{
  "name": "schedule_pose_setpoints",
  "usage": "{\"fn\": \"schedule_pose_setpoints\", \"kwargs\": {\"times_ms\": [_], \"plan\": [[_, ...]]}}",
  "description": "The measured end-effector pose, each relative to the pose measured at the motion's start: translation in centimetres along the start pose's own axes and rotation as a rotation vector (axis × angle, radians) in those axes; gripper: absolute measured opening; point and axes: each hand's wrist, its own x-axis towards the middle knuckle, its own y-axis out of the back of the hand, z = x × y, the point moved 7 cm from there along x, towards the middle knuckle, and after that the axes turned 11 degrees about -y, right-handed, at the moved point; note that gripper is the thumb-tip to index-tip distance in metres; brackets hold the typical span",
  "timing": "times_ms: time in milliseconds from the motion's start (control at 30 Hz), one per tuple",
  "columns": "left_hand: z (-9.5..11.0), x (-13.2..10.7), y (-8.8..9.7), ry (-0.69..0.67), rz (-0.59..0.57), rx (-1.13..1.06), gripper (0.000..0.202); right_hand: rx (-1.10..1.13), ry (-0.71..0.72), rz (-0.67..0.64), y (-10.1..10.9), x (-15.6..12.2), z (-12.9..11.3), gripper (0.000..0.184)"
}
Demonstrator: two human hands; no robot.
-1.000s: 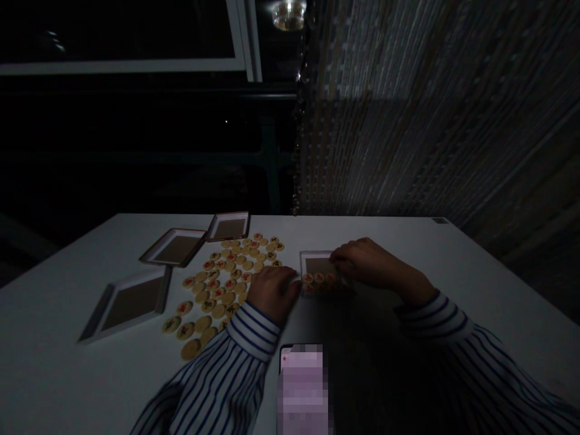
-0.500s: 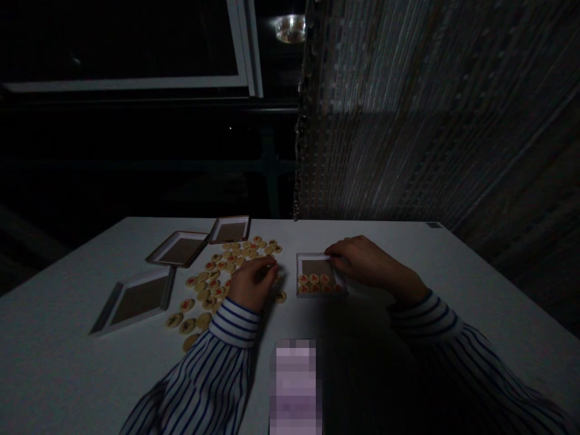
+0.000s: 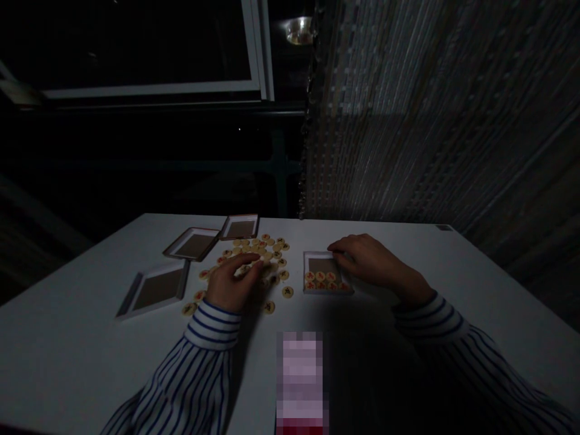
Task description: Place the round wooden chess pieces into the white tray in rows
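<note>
Several round pale game discs [image 3: 267, 251] with red or dark marks lie scattered on the white table [image 3: 67, 356]. My left hand [image 3: 231, 284] rests among them, fingers curled down over the discs; what they pinch is hidden. A small square tray [image 3: 317, 266] to the right holds a row of red-marked discs [image 3: 324, 281] along its near side. My right hand [image 3: 369, 260] lies on the tray's far right corner, fingers bent against its rim. Both sleeves are white with dark stripes.
Three more shallow square trays lie on the left: a large one [image 3: 156, 290], a middle one [image 3: 193, 243] and a small one [image 3: 240, 227]. A blurred phone [image 3: 301, 377] lies near me. A dark window and a bead curtain [image 3: 430, 121] stand behind the table.
My left hand left the small tray's near left corner and moved left into the pile of loose discs. My right hand stayed on the tray. The view shifted slightly.
</note>
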Motion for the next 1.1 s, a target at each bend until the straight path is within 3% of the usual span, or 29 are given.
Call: {"fn": "schedule_pose_setpoints", "kwargs": {"times_ms": [267,467,833,1100], "plan": [[-1.8,-1.3,2.6,0.087,0.087,0.001,0.03,0.046,0.001,0.029,0.4,-0.2,-0.7,0.03],[-3.4,-2.5,3.4,0.121,0.157,-0.038,0.031,0.104,-0.046,0.064,0.6,-0.3,-0.7,0.032],[-4.9,-3.2,4.9,0.217,0.174,-0.047,0.034,0.158,-0.074,0.085,0.5,-0.2,-0.8,0.031],[-5.8,-2.8,6.6,0.214,0.154,0.01,0.032,0.17,-0.074,0.077,0.6,-0.2,-1.5,0.03]]}}
